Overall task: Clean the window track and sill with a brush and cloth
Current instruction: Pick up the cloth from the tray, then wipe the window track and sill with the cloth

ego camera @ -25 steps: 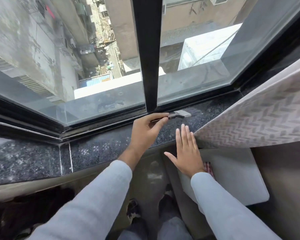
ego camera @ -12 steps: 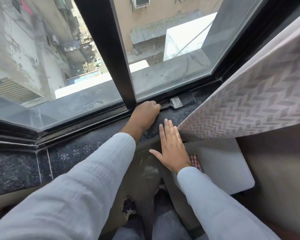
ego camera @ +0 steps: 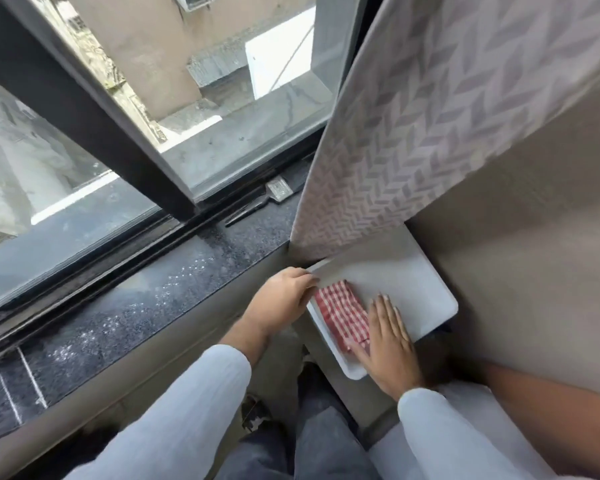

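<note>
Both hands have left the sill since a moment ago. Red-checked cloth (ego camera: 343,315) lies folded on a white tray (ego camera: 426,289) below the sill; the right hand (ego camera: 387,344), flat with fingers spread, presses its 5 o'clock end. The left hand (ego camera: 284,299), loosely curled and holding nothing, touches the tray's rim at 9 o'clock. The brush (ego camera: 267,199) lies alone on the granite sill (ego camera: 146,299) at 12 o'clock, beside the window track (ego camera: 94,268), its bristles hidden behind the patterned curtain (ego camera: 430,126).

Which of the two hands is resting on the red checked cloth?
The right hand: it lies flat, fingers spread over the red checked cloth on the white tray. The left hand only touches the tray's near edge, beside the cloth.
</note>
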Demonstrator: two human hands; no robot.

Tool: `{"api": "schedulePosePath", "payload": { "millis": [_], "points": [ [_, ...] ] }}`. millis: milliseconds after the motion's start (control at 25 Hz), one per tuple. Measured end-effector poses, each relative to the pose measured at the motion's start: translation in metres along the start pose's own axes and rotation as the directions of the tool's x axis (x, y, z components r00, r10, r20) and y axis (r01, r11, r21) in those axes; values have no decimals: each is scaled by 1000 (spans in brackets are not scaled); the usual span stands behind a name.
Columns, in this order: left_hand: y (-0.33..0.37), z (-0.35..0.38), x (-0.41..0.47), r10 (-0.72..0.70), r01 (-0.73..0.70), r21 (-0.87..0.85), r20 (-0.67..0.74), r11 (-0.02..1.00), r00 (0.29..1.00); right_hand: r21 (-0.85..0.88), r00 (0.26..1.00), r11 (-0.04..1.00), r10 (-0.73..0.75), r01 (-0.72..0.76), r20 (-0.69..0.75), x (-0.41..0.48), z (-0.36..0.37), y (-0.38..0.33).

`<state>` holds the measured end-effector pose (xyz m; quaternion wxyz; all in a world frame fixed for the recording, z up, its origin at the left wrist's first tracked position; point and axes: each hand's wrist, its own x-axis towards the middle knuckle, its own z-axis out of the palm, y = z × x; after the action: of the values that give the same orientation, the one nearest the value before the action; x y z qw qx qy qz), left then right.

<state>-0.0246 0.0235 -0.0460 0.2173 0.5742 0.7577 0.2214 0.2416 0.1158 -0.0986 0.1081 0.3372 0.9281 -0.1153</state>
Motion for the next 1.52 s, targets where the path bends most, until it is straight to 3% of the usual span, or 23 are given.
{"api": "schedulePosePath", "payload": {
  "millis": [120, 240, 320, 440, 600, 720, 840, 1000, 1200, 1320, 1400, 1440, 1520],
  "points": [
    [24, 44, 48, -73, 70, 20, 279, 997, 957, 60, 987, 987, 143, -147, 74, -33, 19, 29],
    [34, 81, 79, -157, 72, 191, 480, 979, 863, 42, 987, 991, 124, -128, 103, -45, 29, 43],
    [31, 95, 83, -171, 40, 267, 490, 963, 855, 48, 989, 991, 117, -122, 89, -45, 29, 42],
    [31, 101, 83, -232, 104, 295, 440, 950, 867, 137, 988, 979, 144, -151, 64, -42, 25, 39],
    [40, 84, 80, -156, 104, 142, 431, 984, 889, 519, 954, 801, 264, -299, 141, -2, -3, 24],
    [43, 50, 61, -77, 89, -26, 305, 996, 949, 621, 951, 720, 244, -310, 192, 44, -39, 11],
    [35, 7, 31, -120, 127, -41, 143, 991, 982, 618, 950, 727, 158, -297, 271, 77, -77, -13],
    [25, -35, -8, -38, 35, 159, 17, 987, 999, 556, 971, 831, -142, 10, 194, 104, -112, -78],
    [-13, -103, -71, -259, 265, 143, -55, 954, 964, 576, 948, 779, -316, 248, 19, 124, -128, -155],
    [-31, -145, -120, -387, 420, 63, -284, 905, 877, 379, 896, 815, -430, 438, -109, 133, -116, -183],
    [-47, -170, -144, -427, 512, 35, -503, 858, 751, 195, 875, 854, -464, 483, -136, 136, -101, -193],
    [-56, -180, -147, -406, 541, 62, -592, 839, 697, 108, 874, 868, -473, 484, -112, 136, -92, -194],
    [-76, -197, -137, -313, 550, 158, -681, 820, 662, -41, 870, 870, -492, 491, -18, 132, -73, -192]
  ]
}}
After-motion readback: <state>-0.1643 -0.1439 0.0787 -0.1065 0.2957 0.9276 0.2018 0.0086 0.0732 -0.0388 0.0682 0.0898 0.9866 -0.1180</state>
